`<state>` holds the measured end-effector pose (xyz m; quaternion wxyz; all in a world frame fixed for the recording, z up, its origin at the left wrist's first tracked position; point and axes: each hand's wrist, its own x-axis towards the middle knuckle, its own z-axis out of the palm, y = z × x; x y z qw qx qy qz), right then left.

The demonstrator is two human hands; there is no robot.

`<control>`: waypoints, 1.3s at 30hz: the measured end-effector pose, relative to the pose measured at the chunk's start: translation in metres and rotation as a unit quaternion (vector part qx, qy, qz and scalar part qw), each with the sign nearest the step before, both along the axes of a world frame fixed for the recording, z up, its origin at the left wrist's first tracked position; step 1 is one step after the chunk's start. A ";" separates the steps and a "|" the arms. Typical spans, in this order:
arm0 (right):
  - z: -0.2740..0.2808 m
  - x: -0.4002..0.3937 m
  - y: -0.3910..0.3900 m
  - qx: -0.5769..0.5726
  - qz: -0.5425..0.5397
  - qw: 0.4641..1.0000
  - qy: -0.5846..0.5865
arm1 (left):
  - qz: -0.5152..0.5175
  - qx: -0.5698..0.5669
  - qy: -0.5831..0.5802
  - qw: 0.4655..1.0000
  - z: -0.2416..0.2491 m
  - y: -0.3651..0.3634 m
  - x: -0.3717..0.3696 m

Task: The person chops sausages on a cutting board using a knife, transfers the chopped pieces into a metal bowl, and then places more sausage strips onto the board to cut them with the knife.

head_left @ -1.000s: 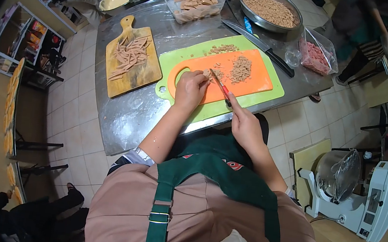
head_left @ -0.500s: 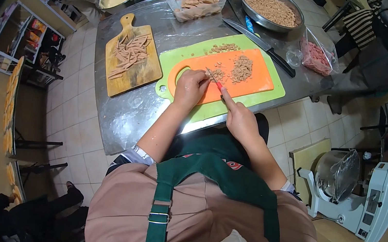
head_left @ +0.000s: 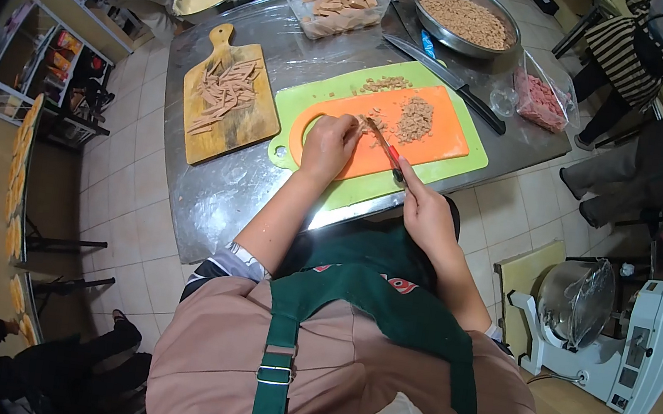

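My right hand [head_left: 428,217] grips a small knife [head_left: 383,142] with a red and black handle, its blade angled over the orange cutting board [head_left: 443,144]. Curled over the board's left part, my left hand [head_left: 329,145] has its fingers closed on brownish meat strips [head_left: 362,121], mostly hidden by the fingertips. Small bits lie beside the blade, and a larger pile of diced meat [head_left: 416,121] sits to the right. The orange board rests on a green cutting board [head_left: 295,100], where more diced meat [head_left: 387,84] lies along the far side.
A wooden board [head_left: 246,126] with meat strips stands left. At the back are a plastic tub [head_left: 318,23] of meat pieces, a steel bowl [head_left: 465,22] of diced meat and a large knife [head_left: 449,80]. Bagged pink meat [head_left: 541,100] lies right. A mixer [head_left: 639,348] and other people are nearby.
My right hand has moved right and toward me, drawing the knife back a little from my left fingertips. A person at the right has shifted. My left hand stays nearly in place.
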<state>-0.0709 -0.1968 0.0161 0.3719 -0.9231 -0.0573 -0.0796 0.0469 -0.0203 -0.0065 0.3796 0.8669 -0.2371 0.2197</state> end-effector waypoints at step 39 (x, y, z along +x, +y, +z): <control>-0.008 0.020 0.024 -0.151 0.007 0.988 0.009 | 0.002 -0.003 -0.028 1.000 0.000 0.002 -0.004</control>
